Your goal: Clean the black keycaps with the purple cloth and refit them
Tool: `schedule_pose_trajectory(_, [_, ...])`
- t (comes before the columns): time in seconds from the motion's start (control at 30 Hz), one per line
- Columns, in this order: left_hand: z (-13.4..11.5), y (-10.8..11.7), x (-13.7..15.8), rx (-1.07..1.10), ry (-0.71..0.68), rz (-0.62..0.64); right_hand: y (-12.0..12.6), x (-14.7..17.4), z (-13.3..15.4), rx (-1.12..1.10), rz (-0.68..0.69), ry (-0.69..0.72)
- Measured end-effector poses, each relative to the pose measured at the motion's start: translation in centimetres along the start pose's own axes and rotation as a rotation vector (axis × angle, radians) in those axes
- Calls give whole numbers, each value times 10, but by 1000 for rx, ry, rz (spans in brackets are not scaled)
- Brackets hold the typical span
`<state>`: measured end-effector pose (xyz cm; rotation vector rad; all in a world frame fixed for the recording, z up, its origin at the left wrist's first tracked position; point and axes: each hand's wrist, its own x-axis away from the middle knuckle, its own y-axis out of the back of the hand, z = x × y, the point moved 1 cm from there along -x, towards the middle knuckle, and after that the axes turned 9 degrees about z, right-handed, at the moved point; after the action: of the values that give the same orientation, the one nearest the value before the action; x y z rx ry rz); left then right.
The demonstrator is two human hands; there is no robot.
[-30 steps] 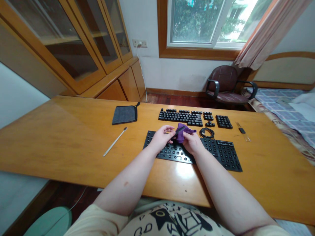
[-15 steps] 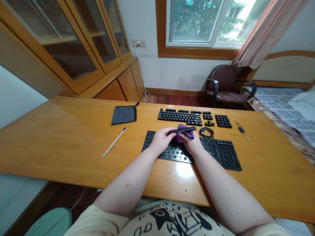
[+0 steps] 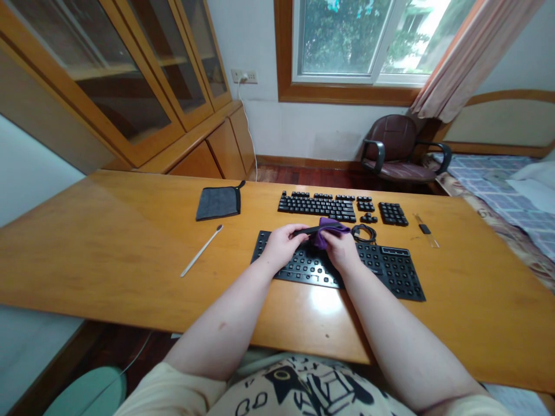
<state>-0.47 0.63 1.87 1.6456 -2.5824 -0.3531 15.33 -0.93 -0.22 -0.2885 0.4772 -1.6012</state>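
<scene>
Above the black keyboard base (image 3: 401, 277), my left hand (image 3: 281, 247) pinches one end of a long black space bar keycap (image 3: 310, 230). My right hand (image 3: 345, 252) grips a purple cloth (image 3: 329, 231), which is folded over the keycap's other end and hides it. The keyboard base lies flat with its key sockets bare; my hands and forearms cover part of it. Just behind the right hand is a coiled black USB cable (image 3: 364, 233). Loose black keycaps (image 3: 318, 206) are laid out in keyboard order beyond the base.
A white-handled brush (image 3: 202, 251) and a dark zip pouch (image 3: 218, 202) lie on the left of the wooden desk (image 3: 121, 248). On the right lie number-pad keycaps (image 3: 393, 214) and a keycap puller (image 3: 425, 229). An office chair (image 3: 396, 147) stands past the far edge.
The purple cloth now wraps over the right end of the space bar keycap, which stuck out bare before. My right hand has shifted slightly right; the left still holds its end.
</scene>
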Motion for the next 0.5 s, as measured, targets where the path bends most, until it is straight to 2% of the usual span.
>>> schedule_pose_trajectory(0.07, [-2, -2, 0, 53, 3, 14, -1, 2, 0, 35, 64, -33])
schedule_pose_trajectory(0.17, [-2, -2, 0, 119, 13, 26, -2, 2, 2, -29, 118, -42])
schedule_pose_trajectory(0.37, [-1, -1, -1, 95, 26, 11, -3, 0, 2, -67, 125, 1])
schedule_pose_trajectory(0.5, [-3, -1, 0, 42, 10, 3, -2, 0, 1, -76, 116, -40])
